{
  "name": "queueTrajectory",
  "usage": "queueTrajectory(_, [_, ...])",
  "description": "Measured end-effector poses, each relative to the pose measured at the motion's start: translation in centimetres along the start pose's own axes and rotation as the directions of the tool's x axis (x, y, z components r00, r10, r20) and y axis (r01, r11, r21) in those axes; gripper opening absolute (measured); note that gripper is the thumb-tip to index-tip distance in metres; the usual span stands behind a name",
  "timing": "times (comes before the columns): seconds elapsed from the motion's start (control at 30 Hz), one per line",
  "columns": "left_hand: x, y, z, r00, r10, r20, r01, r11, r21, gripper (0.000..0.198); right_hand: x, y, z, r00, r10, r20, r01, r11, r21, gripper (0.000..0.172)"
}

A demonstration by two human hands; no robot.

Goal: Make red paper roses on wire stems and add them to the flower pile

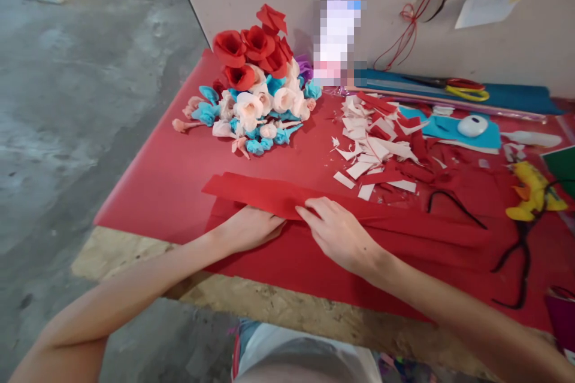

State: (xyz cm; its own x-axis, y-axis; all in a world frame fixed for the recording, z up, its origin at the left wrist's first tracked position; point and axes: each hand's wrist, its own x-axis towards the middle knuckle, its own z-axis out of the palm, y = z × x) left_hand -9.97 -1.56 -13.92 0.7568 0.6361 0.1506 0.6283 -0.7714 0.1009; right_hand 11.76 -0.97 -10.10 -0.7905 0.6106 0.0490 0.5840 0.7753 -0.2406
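Note:
A long folded strip of red crepe paper (256, 192) lies across the near part of the table, with its left end lifted a little. My left hand (256, 228) grips it from the near side, and its fingers are partly hidden under the paper. My right hand (338, 233) pinches the near edge of the same strip, just right of my left hand. More red paper spreads under and to the right of both hands.
Behind the strip stand red paper flowers (258, 45) and white and blue ones (249, 109). Paper scraps (372, 146) lie right of them. Scissors (465, 88) rest on a blue roll (516, 96). A white earbud case (473, 125), yellow packet (530, 191) and black wires (523, 257) lie rightward.

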Motion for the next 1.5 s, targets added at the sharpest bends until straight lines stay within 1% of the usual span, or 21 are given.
queueTrajectory(0.1, [-0.2,0.1,0.1,1.000,-0.005,0.003,0.005,1.000,0.008,0.028,-0.7,-0.3,1.3,0.999,-0.049,-0.010,0.049,0.998,-0.026,0.048])
queueTrajectory(0.2, [-0.5,0.3,-0.3,1.000,-0.023,0.010,0.023,1.000,0.003,0.029,-1.2,-0.7,2.1,0.998,-0.066,0.021,0.068,0.994,-0.089,0.053])
queueTrajectory(0.33, [-1.7,0.9,-1.3,0.997,-0.066,0.025,0.067,0.998,-0.010,0.027,-1.5,-1.3,2.8,0.998,-0.051,0.044,0.056,0.991,-0.123,0.051])
queueTrajectory(0.47, [-3.8,0.9,-2.2,0.994,-0.106,0.014,0.107,0.994,-0.033,0.025,-1.5,-1.4,3.4,0.997,-0.052,0.055,0.059,0.989,-0.132,0.049])
queueTrajectory(0.53, [-5.2,0.7,-2.5,0.991,-0.128,-0.031,0.126,0.991,-0.040,0.025,-1.6,-1.4,3.6,0.997,-0.053,0.053,0.060,0.989,-0.134,0.049])
queueTrajectory(0.57, [-5.9,0.6,-2.7,0.987,-0.138,-0.077,0.135,0.990,-0.050,0.025,-1.6,-1.4,3.7,0.997,-0.053,0.051,0.059,0.989,-0.134,0.049])
queueTrajectory(0.6, [-6.5,0.6,-2.9,0.980,-0.145,-0.137,0.137,0.988,-0.068,0.025,-1.6,-1.4,3.7,0.997,-0.053,0.049,0.059,0.989,-0.135,0.049])
queueTrajectory(0.67, [-7.2,0.7,-3.5,0.955,-0.125,-0.268,0.097,0.988,-0.117,0.023,-1.7,-1.5,3.7,0.998,-0.049,0.042,0.054,0.989,-0.136,0.048])
queueTrajectory(0.73, [-7.1,1.1,-4.1,0.932,-0.084,-0.354,0.040,0.991,-0.130,0.020,-1.8,-1.8,3.5,0.998,-0.046,0.032,0.050,0.989,-0.138,0.044])
queueTrajectory(0.8, [-5.9,1.8,-4.6,0.930,-0.047,-0.365,0.006,0.993,-0.114,0.021,-1.9,-2.1,3.2,0.999,-0.044,0.005,0.044,0.990,-0.134,0.043])
queueTrajectory(0.87, [-4.2,2.4,-4.7,0.954,-0.012,-0.301,-0.023,0.993,-0.112,0.025,-2.2,-2.4,3.0,0.998,-0.036,-0.042,0.030,0.992,-0.121,0.043])
queueTrajectory(0.93, [-2.4,2.7,-4.3,0.990,0.018,-0.140,-0.031,0.995,-0.093,0.034,-2.6,-2.4,2.8,0.996,-0.022,-0.091,0.013,0.995,-0.100,0.044])
queueTrajectory(0.97, [-1.7,2.7,-3.8,0.998,0.019,-0.063,-0.023,0.997,-0.068,0.038,-2.9,-2.3,2.8,0.994,-0.013,-0.104,0.004,0.996,-0.087,0.045])
queueTrajectory(1.03, [-0.7,2.4,-2.7,0.998,-0.001,0.069,0.002,1.000,-0.020,0.042,-3.8,-1.9,2.8,0.994,-0.006,-0.105,0.000,0.999,-0.053,0.048])
queueTrajectory(1.1, [-0.5,2.0,-1.5,0.987,-0.042,0.153,0.042,0.999,0.003,0.049,-5.1,-1.2,2.9,0.998,-0.006,-0.067,0.004,1.000,-0.026,0.052])
queueTrajectory(1.17, [-0.6,1.7,-0.6,0.980,-0.063,0.190,0.064,0.998,0.006,0.053,-7.0,-0.2,3.0,1.000,0.009,-0.015,-0.010,1.000,-0.024,0.055])
queueTrajectory(1.27, [-1.0,1.5,-0.1,0.977,-0.058,0.204,0.056,0.998,0.014,0.055,-10.6,1.4,3.2,0.995,0.099,0.023,-0.096,0.991,-0.088,0.061])
queueTrajectory(1.37, [-1.1,1.6,-0.1,0.975,-0.058,0.215,0.052,0.998,0.032,0.055,-14.9,3.0,3.2,0.982,0.186,0.019,-0.180,0.968,-0.174,0.066])
queueTrajectory(1.43, [-1.0,1.6,-0.3,0.971,-0.067,0.229,0.061,0.998,0.030,0.055,-17.5,4.0,2.8,0.968,0.249,0.008,-0.242,0.946,-0.218,0.064])
queueTrajectory(1.5, [-0.8,1.6,-0.6,0.967,-0.064,0.247,0.066,0.998,0.000,0.053,-19.5,4.6,2.0,0.950,0.312,-0.024,-0.308,0.916,-0.258,0.060])
